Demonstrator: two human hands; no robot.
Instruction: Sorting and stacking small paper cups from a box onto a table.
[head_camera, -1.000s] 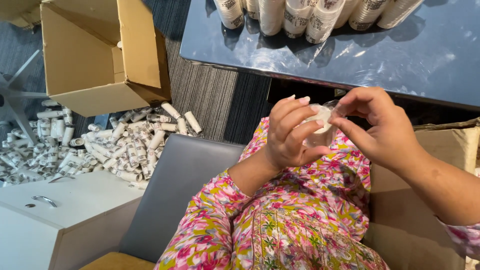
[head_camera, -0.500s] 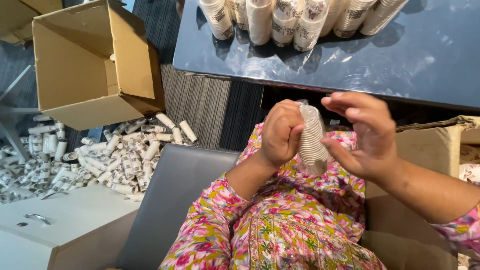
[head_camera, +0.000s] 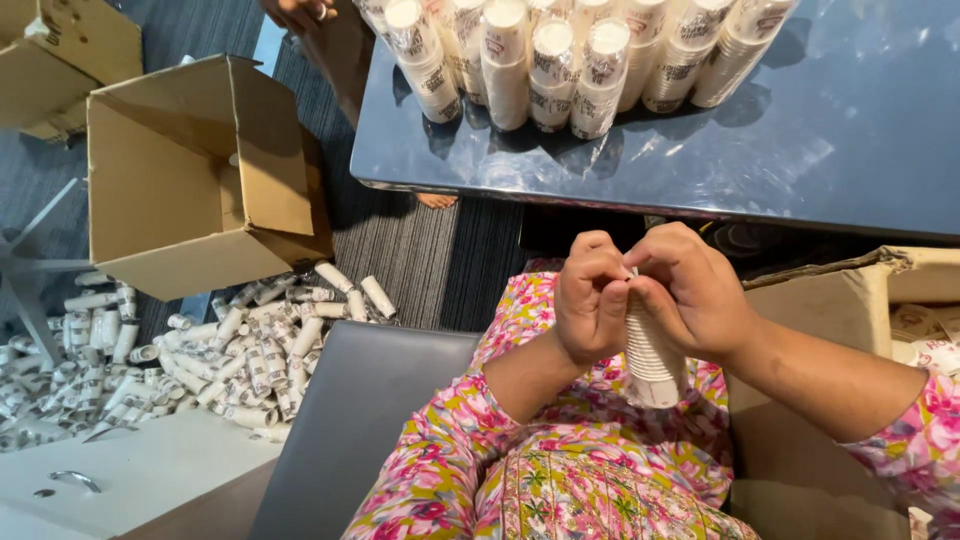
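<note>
White ribbed paper cups, nested into a short stack (head_camera: 652, 355), are held above the lap, rims uppermost, the base hanging below the fingers. The stack's top is gripped by the left hand (head_camera: 592, 298) and the right hand (head_camera: 695, 290), both clenched around it. Further tall stacks of printed paper cups (head_camera: 560, 60) are ranged on the glossy dark desk (head_camera: 820, 140) beyond. An open cardboard box (head_camera: 200, 175) is seen on the floor.

Your left hand (head_camera: 592, 300) and right hand (head_camera: 692, 290) cover the top of the cup stack (head_camera: 652, 362), so you cannot see its rim. Beyond it, on the dark table (head_camera: 800, 150), the standing cup stacks (head_camera: 560, 60) are cut off by the top edge.
</note>
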